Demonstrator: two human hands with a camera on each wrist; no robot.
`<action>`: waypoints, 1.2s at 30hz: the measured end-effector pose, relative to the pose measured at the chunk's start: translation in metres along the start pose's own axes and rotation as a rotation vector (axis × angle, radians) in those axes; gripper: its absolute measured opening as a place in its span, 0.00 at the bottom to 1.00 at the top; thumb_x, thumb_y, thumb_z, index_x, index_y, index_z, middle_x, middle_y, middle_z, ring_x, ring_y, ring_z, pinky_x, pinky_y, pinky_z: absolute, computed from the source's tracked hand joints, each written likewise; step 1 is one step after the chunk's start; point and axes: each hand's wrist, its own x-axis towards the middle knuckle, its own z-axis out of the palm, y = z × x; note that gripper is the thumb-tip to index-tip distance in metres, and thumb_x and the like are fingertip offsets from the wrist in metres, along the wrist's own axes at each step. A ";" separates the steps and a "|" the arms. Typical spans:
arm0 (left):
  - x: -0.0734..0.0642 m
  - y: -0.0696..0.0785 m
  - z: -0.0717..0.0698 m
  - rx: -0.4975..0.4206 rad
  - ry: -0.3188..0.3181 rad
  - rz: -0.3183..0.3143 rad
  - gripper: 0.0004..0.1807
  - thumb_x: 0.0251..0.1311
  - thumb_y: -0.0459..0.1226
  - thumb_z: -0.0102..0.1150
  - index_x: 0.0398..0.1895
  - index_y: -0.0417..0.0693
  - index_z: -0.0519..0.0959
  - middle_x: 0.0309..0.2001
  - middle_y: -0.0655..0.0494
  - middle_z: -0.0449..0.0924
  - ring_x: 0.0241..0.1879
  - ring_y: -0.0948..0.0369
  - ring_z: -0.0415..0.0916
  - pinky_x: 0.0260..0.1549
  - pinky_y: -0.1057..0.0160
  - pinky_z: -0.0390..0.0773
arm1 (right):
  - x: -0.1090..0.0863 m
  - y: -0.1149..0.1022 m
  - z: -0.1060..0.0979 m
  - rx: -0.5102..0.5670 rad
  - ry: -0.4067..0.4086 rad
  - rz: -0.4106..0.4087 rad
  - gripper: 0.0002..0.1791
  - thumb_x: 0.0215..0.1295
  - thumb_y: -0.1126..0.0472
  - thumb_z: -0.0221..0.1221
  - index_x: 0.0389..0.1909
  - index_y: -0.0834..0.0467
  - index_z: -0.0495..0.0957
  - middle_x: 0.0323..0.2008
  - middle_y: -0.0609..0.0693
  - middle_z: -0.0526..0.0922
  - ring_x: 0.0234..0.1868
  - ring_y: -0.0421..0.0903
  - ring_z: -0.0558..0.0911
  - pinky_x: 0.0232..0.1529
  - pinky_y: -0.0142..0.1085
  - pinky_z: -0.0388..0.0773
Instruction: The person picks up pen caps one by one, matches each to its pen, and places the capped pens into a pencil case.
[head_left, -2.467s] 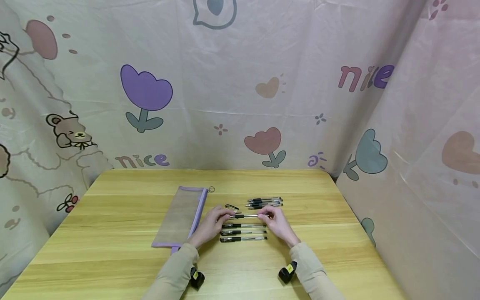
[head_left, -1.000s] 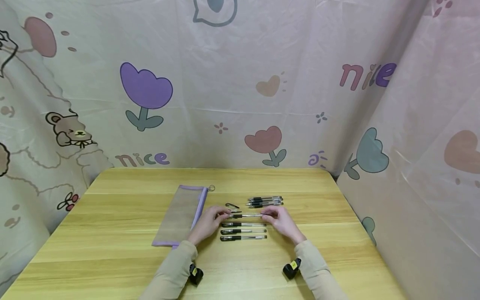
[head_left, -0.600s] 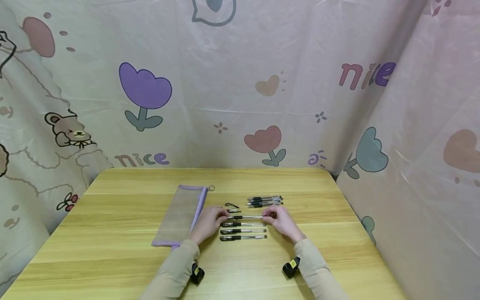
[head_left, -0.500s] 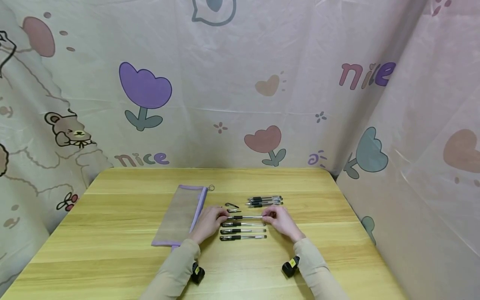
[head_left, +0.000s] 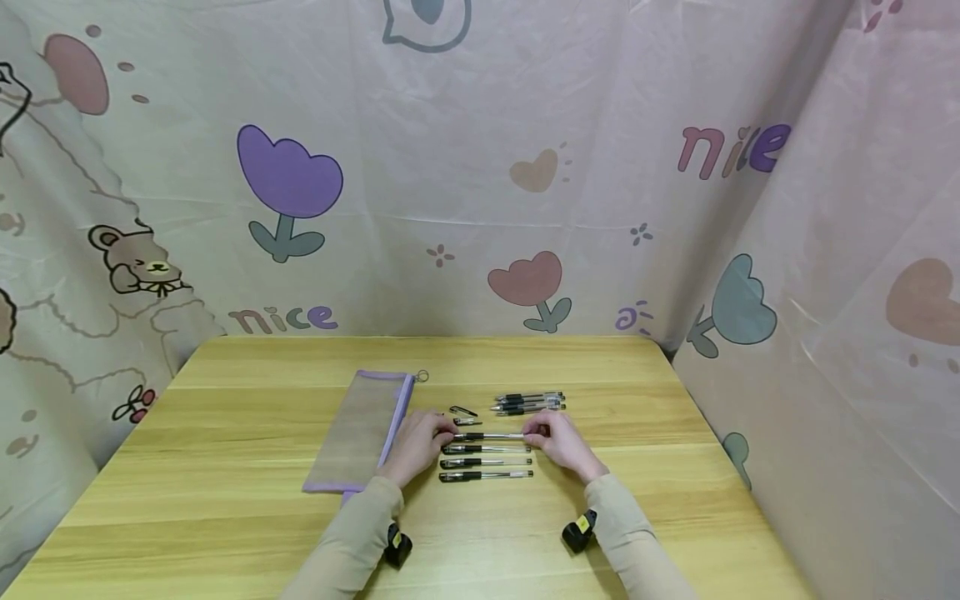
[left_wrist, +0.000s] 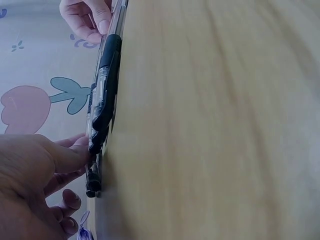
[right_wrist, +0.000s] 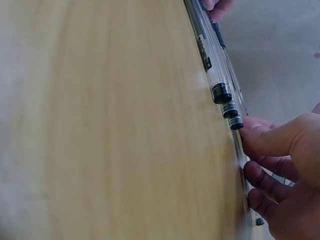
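Note:
In the head view a clear-barrelled gel pen with a black grip (head_left: 491,436) lies crosswise between my two hands. My left hand (head_left: 416,446) pinches its dark left end, which the fingers partly cover. The fingertips of my right hand (head_left: 561,444) pinch the other end. Just nearer to me, three similar capped pens (head_left: 486,462) lie in a parallel row. The left wrist view shows my left thumb and fingers at the pen caps (left_wrist: 103,107). From the right wrist, my right hand (right_wrist: 287,162) is seen close beside the row's black end plugs (right_wrist: 222,94).
Beyond the hands lie two loose pen caps (head_left: 464,412) and a small group of pens without caps (head_left: 528,405). A mesh zip pouch with purple edging (head_left: 360,429) lies left, partly behind my left forearm. Patterned cloth (head_left: 450,200) hangs around the wooden table (head_left: 247,458).
The held pen has come slightly nearer to me, closer to the row of three. My right fingers have shifted a little right along it since the earliest frame. The other pens stay put.

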 end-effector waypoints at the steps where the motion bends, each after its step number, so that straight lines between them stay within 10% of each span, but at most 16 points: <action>1: 0.000 0.000 0.000 0.000 0.004 0.000 0.05 0.59 0.31 0.67 0.35 0.49 0.88 0.36 0.54 0.86 0.41 0.53 0.78 0.50 0.49 0.73 | 0.000 0.000 0.000 0.000 -0.006 0.015 0.05 0.56 0.70 0.68 0.34 0.61 0.86 0.31 0.48 0.84 0.31 0.34 0.75 0.33 0.28 0.75; 23: 0.000 -0.001 -0.001 -0.024 -0.008 -0.016 0.05 0.59 0.32 0.67 0.37 0.48 0.87 0.35 0.56 0.84 0.37 0.58 0.74 0.47 0.53 0.72 | 0.001 -0.006 -0.002 0.011 -0.059 0.118 0.06 0.60 0.66 0.68 0.37 0.57 0.87 0.35 0.48 0.85 0.35 0.39 0.77 0.37 0.28 0.74; 36: -0.003 -0.003 -0.001 -0.087 0.016 -0.062 0.06 0.61 0.35 0.67 0.40 0.48 0.88 0.43 0.52 0.87 0.49 0.49 0.79 0.57 0.44 0.72 | 0.002 -0.001 -0.008 0.180 0.047 0.202 0.09 0.63 0.68 0.66 0.44 0.61 0.85 0.40 0.53 0.85 0.36 0.40 0.77 0.38 0.28 0.74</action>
